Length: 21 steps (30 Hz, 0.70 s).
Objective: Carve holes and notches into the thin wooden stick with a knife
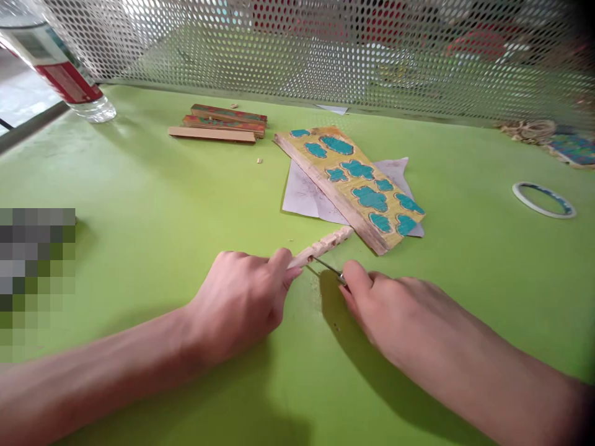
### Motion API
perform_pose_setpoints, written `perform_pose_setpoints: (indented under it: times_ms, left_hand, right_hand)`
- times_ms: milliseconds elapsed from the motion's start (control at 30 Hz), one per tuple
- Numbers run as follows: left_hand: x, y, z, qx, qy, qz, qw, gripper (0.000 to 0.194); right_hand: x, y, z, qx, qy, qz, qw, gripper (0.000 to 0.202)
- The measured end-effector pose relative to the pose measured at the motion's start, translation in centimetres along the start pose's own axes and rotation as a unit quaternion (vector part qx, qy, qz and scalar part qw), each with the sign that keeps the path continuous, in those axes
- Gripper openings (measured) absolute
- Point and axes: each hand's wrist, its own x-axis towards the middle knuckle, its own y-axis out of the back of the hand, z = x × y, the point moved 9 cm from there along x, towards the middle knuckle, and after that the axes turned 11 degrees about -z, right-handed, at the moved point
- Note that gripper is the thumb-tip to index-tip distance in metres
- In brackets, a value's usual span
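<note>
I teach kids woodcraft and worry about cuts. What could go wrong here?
1. The thin metal blade in the right hand points toward the left hand fingers pinching the notched wooden stick; a slip could nick them.
2. The stick's far end sits close to the painted wooden board, which a slip might scratch.

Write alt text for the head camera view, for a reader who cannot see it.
Two bare hands work on a green table: the left hand grips a notched wooden stick while the right hand holds a thin metal blade against it. Behind lie a yellow board with teal shapes on paper, stacked wooden strips, a bottle and a tape ring.
</note>
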Motion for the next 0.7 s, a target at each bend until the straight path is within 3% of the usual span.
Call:
perform_pose_setpoints:
  times_ms: [133, 300, 567, 700]
  left_hand:
    - [-0.1, 0.1, 0.3, 0.015, -0.018, 0.008, 1.000, 0.033]
    - [-0.1, 0.1, 0.5, 0.019, -0.037, -0.002, 0.999, 0.033]
    - [0.0, -0.3, -0.1, 0.019, -0.001, -0.023, 1.000, 0.035]
    - [0.1, -0.7, -0.5, 0.024, 0.016, -0.040, 0.999, 0.034]
  right_hand:
    - [0.4, -1.4, 0.7, 0.073, 0.004, -0.068, 0.995, 0.007]
    - [0.7, -2.4, 1.3, 0.162, 0.020, -0.131, 0.978, 0.017]
    - [1.4, -1.3, 2.8, 0.297, 0.082, -0.150, 0.939, 0.027]
    - [0.8, -1.2, 2.1, 0.254, 0.052, -0.115, 0.959, 0.022]
